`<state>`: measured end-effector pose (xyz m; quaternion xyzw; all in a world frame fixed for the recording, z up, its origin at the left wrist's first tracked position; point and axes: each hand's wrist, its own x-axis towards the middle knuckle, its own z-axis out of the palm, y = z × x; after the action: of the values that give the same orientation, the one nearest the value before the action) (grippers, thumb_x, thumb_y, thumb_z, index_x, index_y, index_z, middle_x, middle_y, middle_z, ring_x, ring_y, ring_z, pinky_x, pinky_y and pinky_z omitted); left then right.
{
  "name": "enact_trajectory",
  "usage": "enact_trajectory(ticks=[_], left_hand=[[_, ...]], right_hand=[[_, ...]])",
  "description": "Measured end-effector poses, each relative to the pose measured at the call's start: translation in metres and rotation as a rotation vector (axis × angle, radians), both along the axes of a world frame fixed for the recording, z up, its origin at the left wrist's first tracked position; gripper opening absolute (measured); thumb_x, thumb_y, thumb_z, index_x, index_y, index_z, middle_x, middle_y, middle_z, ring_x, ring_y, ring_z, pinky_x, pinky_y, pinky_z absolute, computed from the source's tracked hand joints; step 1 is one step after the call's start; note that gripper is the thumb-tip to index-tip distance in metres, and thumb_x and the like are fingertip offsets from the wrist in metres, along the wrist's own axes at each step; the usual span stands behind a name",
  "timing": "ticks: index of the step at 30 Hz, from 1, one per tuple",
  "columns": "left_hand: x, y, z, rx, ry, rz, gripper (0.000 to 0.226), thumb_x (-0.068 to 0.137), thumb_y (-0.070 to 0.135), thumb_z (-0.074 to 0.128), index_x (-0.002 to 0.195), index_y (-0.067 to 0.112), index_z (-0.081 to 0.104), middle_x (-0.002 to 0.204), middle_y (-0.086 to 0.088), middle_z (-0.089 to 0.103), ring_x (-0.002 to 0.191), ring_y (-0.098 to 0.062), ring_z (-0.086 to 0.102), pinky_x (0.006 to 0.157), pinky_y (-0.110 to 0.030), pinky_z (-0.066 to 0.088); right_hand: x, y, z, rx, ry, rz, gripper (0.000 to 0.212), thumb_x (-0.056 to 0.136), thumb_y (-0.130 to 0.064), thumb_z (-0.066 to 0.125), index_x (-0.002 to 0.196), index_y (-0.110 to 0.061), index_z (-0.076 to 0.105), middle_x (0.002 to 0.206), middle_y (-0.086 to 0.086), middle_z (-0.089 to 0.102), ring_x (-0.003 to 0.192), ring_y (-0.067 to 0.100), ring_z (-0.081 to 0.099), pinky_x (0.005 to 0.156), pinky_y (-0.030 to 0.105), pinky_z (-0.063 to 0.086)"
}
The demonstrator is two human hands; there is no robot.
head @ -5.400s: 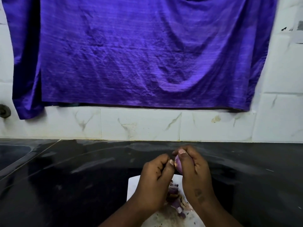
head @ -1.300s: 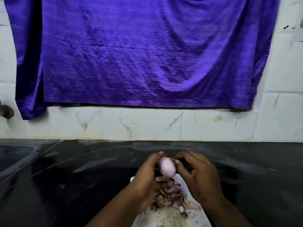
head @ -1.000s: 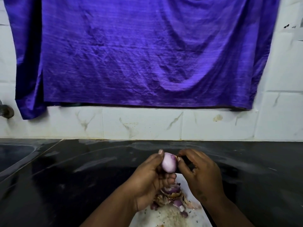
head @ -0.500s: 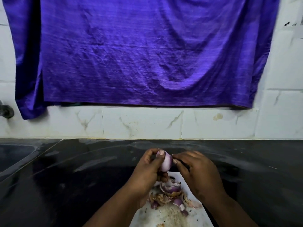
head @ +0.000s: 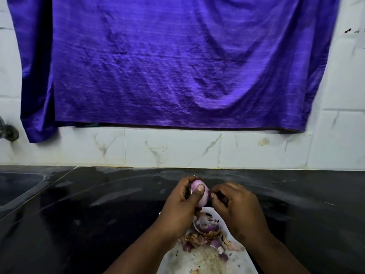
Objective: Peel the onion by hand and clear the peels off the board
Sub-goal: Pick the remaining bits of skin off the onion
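Note:
My left hand (head: 180, 209) grips a small pale-purple onion (head: 202, 196) above the far end of the white cutting board (head: 199, 262), thumb pressed on its front. My right hand (head: 240, 212) is just right of the onion, its curled fingertips pinching at the onion's right side; what they pinch is too small to make out. A heap of purple and brown peels (head: 207, 234) lies on the board under both hands.
The board sits on a glossy black countertop (head: 98, 214). A sink basin (head: 17, 184) is at the far left, with a tap fitting (head: 8, 132) on the white tiled wall. A purple cloth (head: 167, 62) hangs on the wall.
The onion passed from my right hand to my left hand. My left hand has since turned it and raised it slightly, thumb now on its front. More peels lie on the board.

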<state>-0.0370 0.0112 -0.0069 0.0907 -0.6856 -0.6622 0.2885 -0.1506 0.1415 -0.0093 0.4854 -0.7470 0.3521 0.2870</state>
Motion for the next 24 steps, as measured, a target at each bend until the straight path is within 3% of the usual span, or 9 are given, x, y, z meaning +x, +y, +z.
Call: enact_trajectory(ticks=[3, 5, 10, 14, 18, 20, 24], left_hand=[[0.001, 0.0, -0.001, -0.118, 0.009, 0.003, 0.03, 0.103, 0.035, 0.059, 0.134, 0.033, 0.059, 0.125, 0.007, 0.07, 0.115, -0.013, 0.069, 0.091, -0.031, 0.059], [0.002, 0.0, -0.001, -0.222, 0.016, 0.013, 0.034, 0.104, 0.038, 0.058, 0.138, 0.037, 0.055, 0.126, 0.015, 0.068, 0.118, -0.006, 0.067, 0.099, -0.033, 0.057], [0.006, -0.002, 0.0, -0.444, 0.043, 0.047, 0.038, 0.105, 0.042, 0.056, 0.143, 0.041, 0.05, 0.131, 0.023, 0.063, 0.124, 0.003, 0.06, 0.103, -0.027, 0.052], [0.005, -0.004, 0.0, -0.595, -0.007, 0.066, 0.043, 0.106, 0.052, 0.048, 0.148, 0.045, 0.042, 0.138, 0.025, 0.058, 0.131, 0.004, 0.054, 0.108, -0.032, 0.05], [0.003, -0.002, 0.001, -0.546, -0.026, 0.108, 0.021, 0.108, 0.051, 0.035, 0.12, 0.043, 0.05, 0.112, 0.012, 0.064, 0.106, -0.007, 0.063, 0.096, -0.045, 0.055], [0.002, 0.001, 0.001, -0.47, -0.004, 0.161, 0.024, 0.104, 0.051, 0.033, 0.107, 0.037, 0.052, 0.101, 0.007, 0.064, 0.097, -0.015, 0.063, 0.091, -0.05, 0.055], [0.0, -0.001, 0.0, -0.449, 0.06, 0.353, 0.037, 0.107, 0.051, 0.035, 0.089, 0.027, 0.056, 0.079, 0.005, 0.065, 0.072, -0.009, 0.061, 0.072, -0.045, 0.054]], right_hand=[[-0.001, -0.001, -0.001, -0.038, -0.072, 0.012, 0.009, 0.085, -0.017, 0.074, 0.08, -0.024, 0.072, 0.074, -0.011, 0.064, 0.065, 0.006, 0.054, 0.055, 0.024, 0.042], [-0.003, -0.002, -0.001, -0.079, -0.165, 0.036, 0.01, 0.086, -0.018, 0.073, 0.079, -0.025, 0.073, 0.074, -0.011, 0.066, 0.065, 0.008, 0.058, 0.054, 0.028, 0.046], [-0.005, -0.005, -0.001, -0.171, -0.452, 0.131, 0.021, 0.087, -0.011, 0.075, 0.072, -0.026, 0.075, 0.069, -0.005, 0.072, 0.064, 0.011, 0.068, 0.059, 0.038, 0.055], [-0.004, -0.005, -0.002, -0.192, -0.54, 0.152, 0.025, 0.086, -0.007, 0.073, 0.069, -0.024, 0.074, 0.067, -0.003, 0.073, 0.064, 0.015, 0.07, 0.06, 0.037, 0.054], [0.007, -0.008, 0.0, -0.141, -0.421, 0.166, 0.019, 0.087, -0.009, 0.074, 0.075, -0.025, 0.076, 0.071, -0.009, 0.072, 0.066, 0.008, 0.067, 0.059, 0.031, 0.054], [0.011, -0.009, 0.0, -0.088, -0.324, 0.168, 0.015, 0.089, -0.012, 0.073, 0.079, -0.023, 0.074, 0.075, -0.01, 0.068, 0.068, 0.009, 0.064, 0.061, 0.034, 0.053], [0.023, -0.015, 0.0, -0.032, -0.126, 0.165, 0.009, 0.086, -0.023, 0.064, 0.079, -0.019, 0.067, 0.076, -0.009, 0.062, 0.071, 0.01, 0.055, 0.062, 0.032, 0.046]])
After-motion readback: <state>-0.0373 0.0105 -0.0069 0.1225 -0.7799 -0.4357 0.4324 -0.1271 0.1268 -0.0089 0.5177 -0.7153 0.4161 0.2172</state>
